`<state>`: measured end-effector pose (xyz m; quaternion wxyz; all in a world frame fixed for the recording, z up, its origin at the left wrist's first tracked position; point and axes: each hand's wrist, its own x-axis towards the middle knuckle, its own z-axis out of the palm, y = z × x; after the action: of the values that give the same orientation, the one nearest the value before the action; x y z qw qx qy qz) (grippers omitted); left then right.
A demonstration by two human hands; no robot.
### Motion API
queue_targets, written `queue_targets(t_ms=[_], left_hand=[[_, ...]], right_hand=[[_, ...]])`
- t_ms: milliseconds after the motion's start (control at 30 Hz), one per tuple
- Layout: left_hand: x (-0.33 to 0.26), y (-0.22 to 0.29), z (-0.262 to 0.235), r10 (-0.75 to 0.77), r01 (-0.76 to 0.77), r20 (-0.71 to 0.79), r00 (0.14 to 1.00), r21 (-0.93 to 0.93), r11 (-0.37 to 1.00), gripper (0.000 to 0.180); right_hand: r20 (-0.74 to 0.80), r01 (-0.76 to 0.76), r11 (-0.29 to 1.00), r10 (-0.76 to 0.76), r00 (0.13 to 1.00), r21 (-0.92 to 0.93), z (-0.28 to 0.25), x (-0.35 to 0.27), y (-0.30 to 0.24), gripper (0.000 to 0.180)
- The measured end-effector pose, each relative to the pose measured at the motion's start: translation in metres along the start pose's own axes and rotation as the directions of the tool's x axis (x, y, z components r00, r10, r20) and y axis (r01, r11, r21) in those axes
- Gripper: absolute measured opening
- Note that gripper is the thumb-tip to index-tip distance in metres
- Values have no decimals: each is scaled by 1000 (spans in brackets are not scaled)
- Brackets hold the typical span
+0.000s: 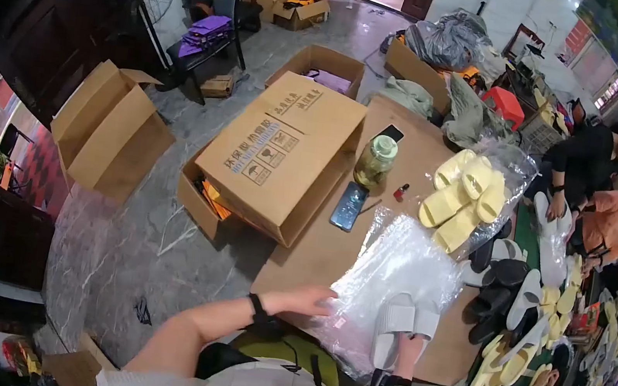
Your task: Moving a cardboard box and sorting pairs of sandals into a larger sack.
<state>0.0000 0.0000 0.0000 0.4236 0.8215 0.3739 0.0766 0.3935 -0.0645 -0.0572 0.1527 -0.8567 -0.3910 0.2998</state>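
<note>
My right hand (409, 348) grips a pair of white slippers (395, 320) at the near edge of the table, its fingers in at the openings. Under and beyond the slippers lies a stack of clear plastic bags (402, 260). At the left edge of that stack is my left hand (310, 300), fingers stretched out and holding nothing that I can see. Several pale yellow slippers (465, 190) rest on clear plastic farther back. A phone (349, 206), a lidded jar with green-yellow liquid (375, 163) and a small red bottle (401, 192) stand or lie left of them.
A large cardboard box (279, 150) sits at the table's left side, with an open carton (114, 132) on the floor beyond. More slippers and dark shoes (504, 281) crowd the right side, where other people (591, 156) sit working. A chair (218, 25) bears purple packets.
</note>
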Motion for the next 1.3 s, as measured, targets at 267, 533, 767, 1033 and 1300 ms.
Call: queue_targets(t_ms=[267,533,767,1033,1300], left_hand=[[-208,-22,-43,-659,267,-222,719,-787,556,47],[-364,34,32,-926,389,-215,311,-860,331,60],[-462,57,106,-988,299,-128,84,-943,147,70],[-561,5,135,-988,233,-49,145,-969,82,72],[-734,-62,108,-993,179,-106,-41,-979,97,71]], right_hand=[[139,342,827,-441,887,447,17,-55,-175,56],[359,129,609,-611,706,782,141,-40,-420,56],[106,243,339,-751,652,909,213,-42,-447,40],[247,180,401,-799,549,898,229,-224,-477,46],[447,343,528,-846,290,777,340,-442,-504,42]])
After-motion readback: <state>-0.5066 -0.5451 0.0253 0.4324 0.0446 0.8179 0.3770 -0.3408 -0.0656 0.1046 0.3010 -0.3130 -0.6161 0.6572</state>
